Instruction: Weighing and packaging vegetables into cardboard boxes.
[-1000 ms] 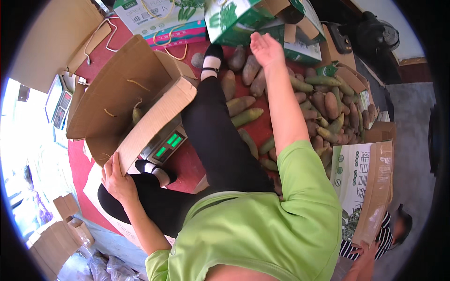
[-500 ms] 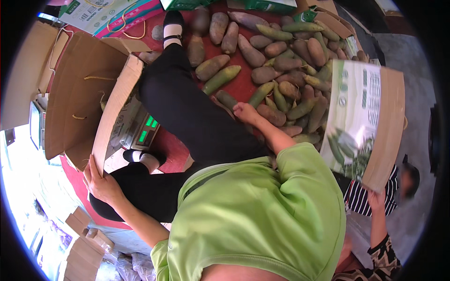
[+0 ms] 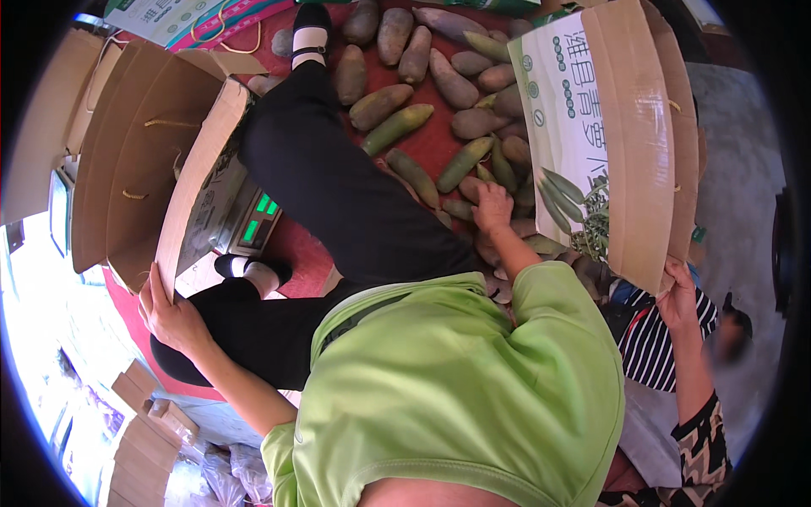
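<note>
My left hand (image 3: 173, 317) grips the near edge of an open cardboard box (image 3: 193, 190), thumb and fingers on either side of the flap. This box stands at a digital scale (image 3: 256, 224) with a lit green display. In the middle of the radish pile, my right hand (image 3: 492, 211) has its fingers bent over a brownish radish (image 3: 468, 188); its fingertips are partly hidden. A green radish (image 3: 465, 164) lies just beyond that hand, and another, darker one (image 3: 413, 177) is to its left.
Several soil-covered radishes (image 3: 452, 80) lie on the red floor covering (image 3: 422, 127). At right, a co-worker's hand (image 3: 676, 291) holds a white printed carton (image 3: 566, 110) over the pile. My foot in a black shoe (image 3: 311, 34) rests at the far side. Gift boxes (image 3: 169, 19) stand far left.
My right hand has moved right and slightly nearer across the pile. The co-worker's carton has swung left and away from me, covering more radishes. My left hand keeps its grip on the box edge.
</note>
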Available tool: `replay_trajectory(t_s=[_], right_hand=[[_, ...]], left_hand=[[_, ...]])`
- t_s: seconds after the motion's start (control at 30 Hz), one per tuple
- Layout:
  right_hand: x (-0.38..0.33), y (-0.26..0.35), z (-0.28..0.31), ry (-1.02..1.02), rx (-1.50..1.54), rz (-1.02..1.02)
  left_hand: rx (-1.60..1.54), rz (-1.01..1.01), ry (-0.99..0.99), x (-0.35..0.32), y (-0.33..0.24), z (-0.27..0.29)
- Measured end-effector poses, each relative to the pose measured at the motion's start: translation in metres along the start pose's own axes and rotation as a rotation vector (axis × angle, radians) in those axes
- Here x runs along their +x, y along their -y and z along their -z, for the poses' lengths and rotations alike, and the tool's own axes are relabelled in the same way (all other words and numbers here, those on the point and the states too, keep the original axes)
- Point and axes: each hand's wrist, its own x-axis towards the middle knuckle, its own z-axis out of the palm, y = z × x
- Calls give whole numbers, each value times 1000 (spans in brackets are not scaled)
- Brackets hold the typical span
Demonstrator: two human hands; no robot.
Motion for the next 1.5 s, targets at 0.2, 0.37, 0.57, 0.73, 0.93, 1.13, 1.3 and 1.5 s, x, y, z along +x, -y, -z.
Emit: replay_trajectory(t_s=[0.2, 0.37, 0.57, 0.73, 0.93, 1.13, 1.3, 1.5], right_hand=[[7, -7, 31, -92, -163, -118], [38, -19, 35, -244, 920, -93], [44, 60, 123, -217, 1199, -131], [60, 105, 151, -216, 1090, 122], [62, 62, 93, -370, 577, 29], [22, -40, 63, -496, -41, -29], [26, -62, 78, -560, 83, -136], [2, -38, 146, -930, -116, -288]], left_hand=[[1, 15, -5, 1, -6, 2], [12, -14, -16, 4, 3, -5], [2, -5, 2, -2, 6, 0], [0, 2, 14, -3, 2, 0], [-6, -17, 14, 0, 8, -6], [-15, -32, 10, 2, 6, -7], [-10, 3, 29, 1, 6, -5], [11, 14, 26, -1, 8, -6]])
